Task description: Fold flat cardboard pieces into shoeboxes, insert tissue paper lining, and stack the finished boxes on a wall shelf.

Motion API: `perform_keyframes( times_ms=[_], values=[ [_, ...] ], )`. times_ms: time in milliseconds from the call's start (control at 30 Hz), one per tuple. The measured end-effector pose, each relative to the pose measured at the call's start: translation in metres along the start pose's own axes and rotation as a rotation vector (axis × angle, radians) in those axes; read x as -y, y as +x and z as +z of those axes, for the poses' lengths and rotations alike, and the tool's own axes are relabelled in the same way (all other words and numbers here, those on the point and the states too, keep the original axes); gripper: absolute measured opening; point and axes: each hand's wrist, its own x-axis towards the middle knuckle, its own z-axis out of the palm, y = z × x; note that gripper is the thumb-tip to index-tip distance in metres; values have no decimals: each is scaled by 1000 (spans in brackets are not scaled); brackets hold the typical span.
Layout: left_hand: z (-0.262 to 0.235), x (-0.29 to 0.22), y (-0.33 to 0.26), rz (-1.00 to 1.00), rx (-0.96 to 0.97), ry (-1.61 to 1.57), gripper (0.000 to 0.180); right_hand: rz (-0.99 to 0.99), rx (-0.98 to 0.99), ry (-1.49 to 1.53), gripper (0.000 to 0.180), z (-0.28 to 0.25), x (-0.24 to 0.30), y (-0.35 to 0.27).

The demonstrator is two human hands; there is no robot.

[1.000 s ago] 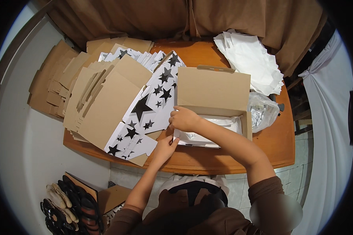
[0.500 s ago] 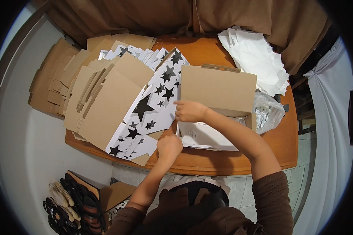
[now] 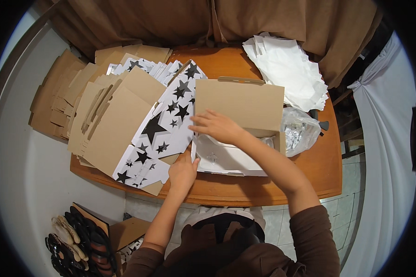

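**Open brown-lined cardboard box (image 3: 264,124) worked on at its left end**

The person's left hand (image 3: 183,174) lies against the box's near left corner, fingers along the outside and thumb up at the edge; whether it pinches the wall cannot be told. It seems placed there to steady that corner. The right hand (image 3: 219,128) is unclenched, fingers spread over the left end near the upright wall; nothing appears grasped, and contact is unclear. Its forearm crosses the interior, presumably because that reaches the left end directly.

The box sits near the front edge of the brown wooden tabletop (image 3: 321,168), its plain brown flap lid (image 3: 239,99) tilted back, leaving the inside accessible. White contents (image 3: 224,156) lie inside, half hidden by the arm.

Just left, a flat white cardboard sheet with black stars (image 3: 171,117) lies beside overlapping flat brown cardboard pieces (image 3: 120,124). To the right, a translucent plastic bag (image 3: 300,134) holds silvery material too indistinct to name. Beyond it, loose white paper sheets (image 3: 289,74) are piled together.
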Motion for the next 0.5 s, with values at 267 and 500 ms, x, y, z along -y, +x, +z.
perform_keyframes(
  times_ms=[267,500],
  values=[
    [-18,-111,-23,661,-169,-381,37,172,258,-43,34,-157,-31,-134],
    [37,-184,-45,706,-213,-323,27,26,219,-13,33,-180,-20,-216]
  ],
)
